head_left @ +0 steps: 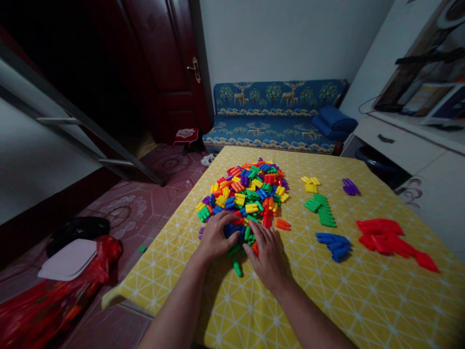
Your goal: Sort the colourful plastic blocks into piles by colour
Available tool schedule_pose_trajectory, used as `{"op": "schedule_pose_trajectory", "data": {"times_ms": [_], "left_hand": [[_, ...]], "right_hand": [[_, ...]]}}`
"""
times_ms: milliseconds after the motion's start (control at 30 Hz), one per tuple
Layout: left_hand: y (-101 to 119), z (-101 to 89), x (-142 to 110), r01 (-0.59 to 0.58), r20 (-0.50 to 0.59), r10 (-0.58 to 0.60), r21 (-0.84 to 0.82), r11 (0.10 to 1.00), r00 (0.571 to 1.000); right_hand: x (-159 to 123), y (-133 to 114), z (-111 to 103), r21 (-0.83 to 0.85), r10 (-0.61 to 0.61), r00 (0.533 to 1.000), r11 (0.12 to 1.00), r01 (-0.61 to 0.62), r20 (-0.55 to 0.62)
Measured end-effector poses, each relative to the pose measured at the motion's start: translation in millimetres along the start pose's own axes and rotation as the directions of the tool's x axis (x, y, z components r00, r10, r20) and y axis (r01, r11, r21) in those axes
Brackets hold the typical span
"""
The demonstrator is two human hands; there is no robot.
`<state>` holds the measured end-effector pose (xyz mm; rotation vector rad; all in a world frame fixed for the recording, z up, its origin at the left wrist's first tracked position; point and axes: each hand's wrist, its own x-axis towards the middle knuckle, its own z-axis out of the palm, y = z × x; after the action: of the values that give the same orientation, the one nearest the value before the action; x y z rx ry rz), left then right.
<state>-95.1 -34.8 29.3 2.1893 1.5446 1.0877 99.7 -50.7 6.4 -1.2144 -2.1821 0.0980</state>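
A heap of colourful plastic building pieces (250,196), shaped like joined tubes, lies on the yellow table. My left hand (217,236) rests on the near left of the heap, fingers bent over it and thumb apart. Blue pieces (230,230) show between that thumb and the fingers; whether they are gripped is hard to see. My right hand (267,251) touches the near right side, fingers stretched and thumb spread. Between the hands lie green pieces (237,266). An orange piece (282,224) sits just beyond my right hand.
To the right are single-colour groups: yellow (311,183), green (323,209), purple (350,186), blue (334,245) and red (385,237). A patterned yellow cloth (250,310) covers the table. Red plastic bags (47,305) and a pale lid (69,259) are on the floor at left.
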Motion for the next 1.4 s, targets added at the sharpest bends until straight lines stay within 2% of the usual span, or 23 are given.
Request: {"op": "schedule_pose_trajectory", "data": {"times_ms": [167, 267, 333, 533, 633, 733, 833, 967, 1267, 1400], "left_hand": [[4.3, -4.9, -3.0, -0.038, 0.203, 0.013, 0.121, 0.992, 0.979], [8.3, -0.8, -3.0, -0.048, 0.232, 0.006, 0.175, 0.983, 0.973], [10.6, 4.5, -2.7, -0.041, 0.207, 0.001, 0.188, 0.981, 0.978], [5.5, 17.9, -2.3, -0.002, 0.032, -0.003, 0.165, 0.986, 0.999], [4.4, 18.5, -1.5, -0.041, -0.026, 0.043, 0.078, 0.996, 0.999], [9.5, 17.4, -1.2, -0.076, -0.068, 0.071, -0.084, 0.994, 0.995], [15.7, 17.6, -2.6, -0.088, -0.080, 0.072, -0.219, 0.972, 0.994], [17.8, 21.7, -5.7, -0.087, -0.077, 0.067, -0.299, 0.950, 0.995], [12.0, 31.1, -5.9, -0.147, -0.089, 0.128, -0.246, 0.958, 0.988], [4.6, 26.3, -5.3, -0.097, -0.066, 0.086, -0.177, 0.980, 0.994]], "right_hand": [[-0.3, -0.1, 2.9, 0.002, 0.025, 1.000, 1.000, -0.025, 0.002], [0.0, -1.9, 4.1, 0.003, 0.028, 1.000, 1.000, -0.028, -0.007], [-0.1, -2.5, 5.2, 0.008, 0.028, 0.999, 1.000, -0.027, -0.017], [-0.7, -1.2, 7.4, 0.036, 0.023, 0.999, 0.999, -0.022, -0.042], [-1.0, -0.8, 7.4, 0.056, 0.025, 0.999, 0.998, -0.023, -0.036], [-2.1, -0.1, 8.0, 0.100, 0.017, 0.998, 0.995, -0.012, -0.054], [-3.4, 1.8, 8.0, 0.162, 0.010, 0.994, 0.987, 0.008, -0.111], [-2.8, 5.1, 5.0, 0.222, 0.032, 0.980, 0.975, 0.012, -0.197], [-2.4, 9.2, 0.4, 0.353, 0.146, 0.964, 0.934, -0.060, -0.221], [-6.6, 35.0, -24.1, 0.290, 0.238, 0.926, 0.945, -0.151, -0.294]]}}
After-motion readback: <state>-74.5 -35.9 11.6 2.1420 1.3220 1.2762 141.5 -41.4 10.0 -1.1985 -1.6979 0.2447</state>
